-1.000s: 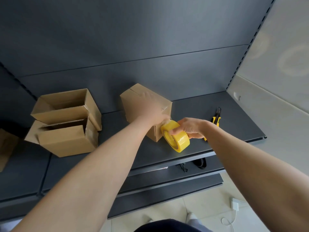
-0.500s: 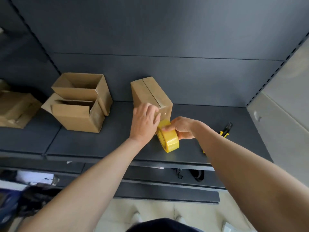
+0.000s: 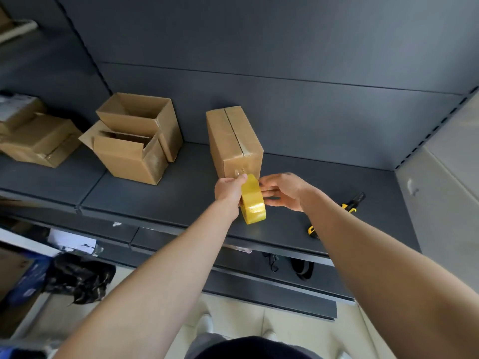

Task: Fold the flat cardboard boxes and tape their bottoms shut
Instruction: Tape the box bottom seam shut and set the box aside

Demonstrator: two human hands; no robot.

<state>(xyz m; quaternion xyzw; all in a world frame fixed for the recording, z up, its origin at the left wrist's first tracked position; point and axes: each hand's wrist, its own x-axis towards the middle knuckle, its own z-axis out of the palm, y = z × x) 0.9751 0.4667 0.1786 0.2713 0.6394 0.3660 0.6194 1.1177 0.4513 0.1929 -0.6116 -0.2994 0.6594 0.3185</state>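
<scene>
The cardboard box (image 3: 234,143) being worked on stands on the dark shelf (image 3: 181,195), close to the back panel, with its closed flaps facing up. The centre seam runs from the rear edge to the near edge. A glossy strip of clear tape is seen along this seam and over the near edge onto the front face. The yellow tape roll (image 3: 253,203) is held upright on edge just in front of and below that front face, between both hands. The left hand (image 3: 229,189) is closed against the left side of the roll, with the fingers curled and one fingertip placed at the roll's upper rim, next to the taped front face. The right hand (image 3: 282,190) is set against the right side of the roll with the fingers nearly straight and pointing left (whether the roll is pinched or only touched by them cannot be told). Two open boxes (image 3: 134,141) are located to the left on the same shelf, one standing partly inside or against the other, well apart from the taped box. More cardboard boxes (image 3: 36,141) are stacked at the far left. A yellow-and-black hand tool (image 3: 348,206) lies on the shelf to the right, partly hidden by the right forearm. A black bag (image 3: 80,278) is seen on the lower level at the left.
</scene>
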